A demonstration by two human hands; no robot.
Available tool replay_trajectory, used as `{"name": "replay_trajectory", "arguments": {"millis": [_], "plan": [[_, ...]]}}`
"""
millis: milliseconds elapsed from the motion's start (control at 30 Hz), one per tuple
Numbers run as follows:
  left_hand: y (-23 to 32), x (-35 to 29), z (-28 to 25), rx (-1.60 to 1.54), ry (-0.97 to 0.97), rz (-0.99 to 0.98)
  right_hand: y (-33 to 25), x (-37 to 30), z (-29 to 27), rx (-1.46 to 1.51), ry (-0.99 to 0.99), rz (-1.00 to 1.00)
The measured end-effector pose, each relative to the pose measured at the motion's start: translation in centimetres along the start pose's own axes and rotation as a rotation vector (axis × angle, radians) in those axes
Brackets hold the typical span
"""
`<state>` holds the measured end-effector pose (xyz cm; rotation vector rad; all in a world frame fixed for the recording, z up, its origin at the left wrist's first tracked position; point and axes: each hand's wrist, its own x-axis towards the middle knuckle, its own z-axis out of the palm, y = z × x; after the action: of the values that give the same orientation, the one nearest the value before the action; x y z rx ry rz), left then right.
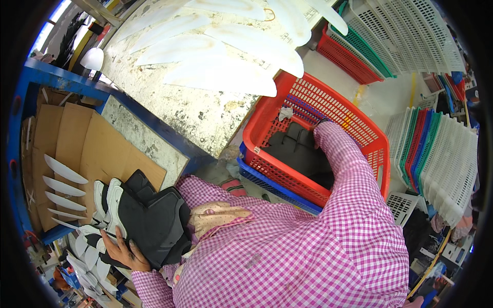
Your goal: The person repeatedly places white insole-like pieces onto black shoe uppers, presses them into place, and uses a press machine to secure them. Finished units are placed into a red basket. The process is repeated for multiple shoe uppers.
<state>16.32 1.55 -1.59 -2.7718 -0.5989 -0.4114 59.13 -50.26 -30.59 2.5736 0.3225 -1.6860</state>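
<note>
Your largest surface is the worn, pale tabletop (205, 123) ahead of you, its paint chipped and spotted. Tall stacks of baskets (447, 159), white, green, red and blue, stand along your right. Nearer, just beyond the tabletop's right edge, a red basket (287, 175) sits on a blue basket (280, 191). To your left, brown cardboard (123, 149) lines a space beside a blue frame (61, 69).

Next in size is the bundle of black and white pieces (151, 220), resting against your body at the left, its white edges toward the cardboard. More dark pieces (303, 154) lie inside the red basket. Long white shapes (226, 74) spread across the tabletop, some overlapping, and smaller pale curved pieces (64, 187) stand in a row by the cardboard.

Your left grip (126, 254) holds the bundle from its near side, fingers spread across it. Your right grip (317, 137) is down in the red basket by the dark pieces; your sleeve hides most of it, so I cannot tell whether it holds anything. A crumpled pale scrap (285, 113) is smallest, near the basket's far left wall.
</note>
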Motion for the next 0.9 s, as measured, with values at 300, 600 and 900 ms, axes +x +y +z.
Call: {"name": "replay_trajectory", "arguments": {"millis": [300,600,900], "plan": [[-2.2,0.1,-1.2,-0.619,0.049,-0.066,3.9,-20.6,1.3,0.247,0.619,0.023],[-4.6,-0.1,-7.1,-0.968,0.155,-0.176,-3.0,-44.6,0.1,-0.251,1.744,-0.344],[-2.0,0.6,-13.8,-1.254,0.325,0.088,-17.5,-58.3,-2.2,-0.327,1.483,-1.253]]}}
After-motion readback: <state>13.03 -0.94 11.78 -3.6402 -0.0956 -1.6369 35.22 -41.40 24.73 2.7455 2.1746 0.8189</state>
